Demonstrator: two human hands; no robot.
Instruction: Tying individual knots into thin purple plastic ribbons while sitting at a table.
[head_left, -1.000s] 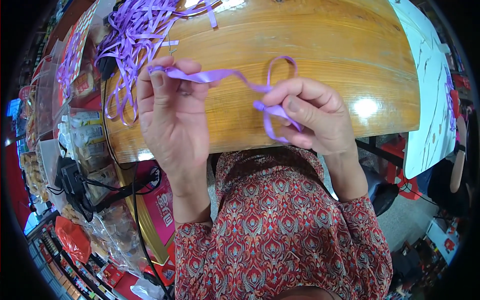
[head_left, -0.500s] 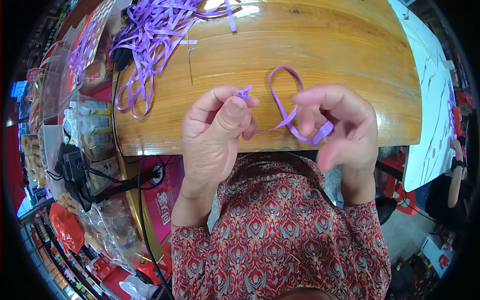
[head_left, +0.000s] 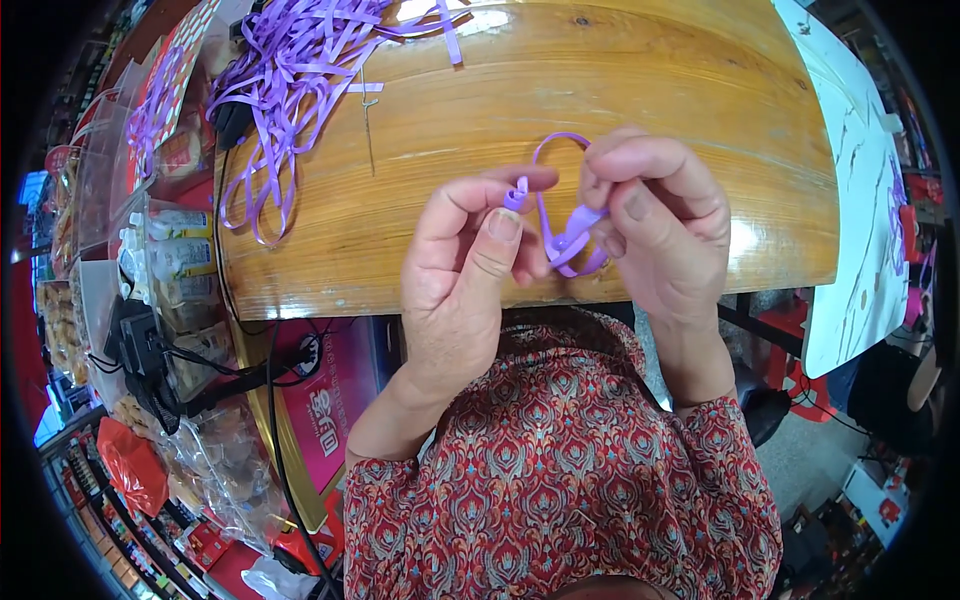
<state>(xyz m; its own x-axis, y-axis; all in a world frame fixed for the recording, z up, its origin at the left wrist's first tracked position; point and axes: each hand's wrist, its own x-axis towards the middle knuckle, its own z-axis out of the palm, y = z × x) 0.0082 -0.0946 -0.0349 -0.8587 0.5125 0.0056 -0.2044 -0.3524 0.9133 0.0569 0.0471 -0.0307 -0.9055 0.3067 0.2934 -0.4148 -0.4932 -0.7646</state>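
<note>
Between the thumb and fingers of my left hand (head_left: 460, 270) is a small rolled piece of purple ribbon (head_left: 514, 196), its curled end sticking up. My right hand (head_left: 665, 220) pinches a flat stretch of the purple ribbon strip (head_left: 585, 222) between thumb and fingers. The strip loops on the table between the two hands; my fingers hide where it meets the rolled piece. Both hands are raised close together over the table's near edge.
A tangled heap of purple ribbon (head_left: 300, 70) lies on the wooden table (head_left: 680, 90) at the far left, beside a thin metal hook (head_left: 368, 110). Black cables (head_left: 275, 400), packaged goods (head_left: 185, 250) and a red bag (head_left: 132, 465) crowd the left side. A white marbled board (head_left: 855, 250) stands right.
My right hand has closed its fingers on the ribbon and moved left. My left hand has shifted slightly right with the rolled piece, so the hands are closer together.
</note>
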